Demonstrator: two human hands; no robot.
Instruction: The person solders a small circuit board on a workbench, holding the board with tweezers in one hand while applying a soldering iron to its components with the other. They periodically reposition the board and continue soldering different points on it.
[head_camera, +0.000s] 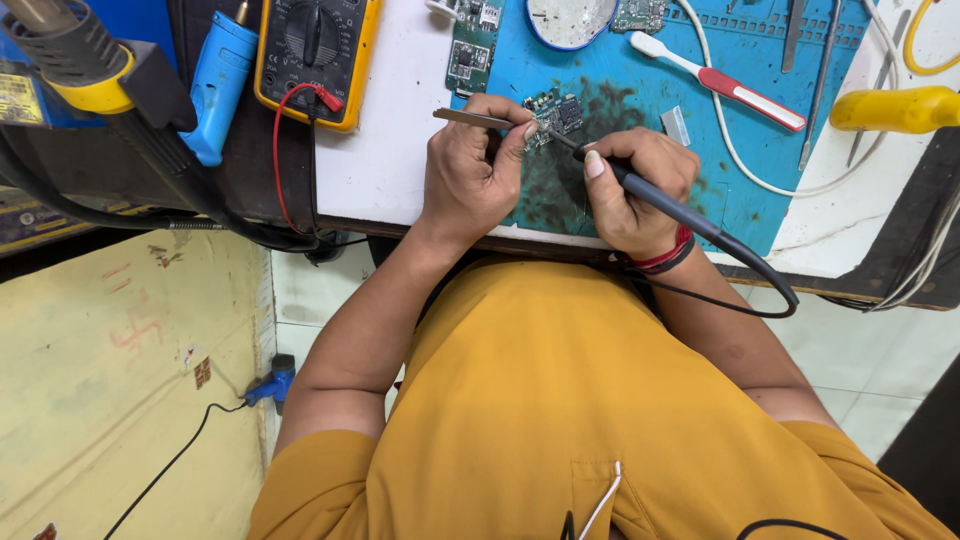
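Observation:
My left hand (470, 175) pinches metal tweezers (470, 118) whose tips reach a small circuit board (555, 115) lying on a blue work mat (740, 60). My right hand (640, 185) grips a dark soldering iron (680, 210) like a pen. Its tip touches the same small board from the right. The iron's black cable (770, 285) loops off the desk edge past my wrist, which wears a red band. Both hands rest close together at the near edge of the mat.
A yellow multimeter (315, 55) with a red lead sits at the left. Beside it hang a blue tool (218, 85) and a hot-air handle (70, 60). A toothbrush (720, 80), another green board (470, 50), a round dish (570, 20), a yellow-handled tool (895, 108) and metal picks lie beyond.

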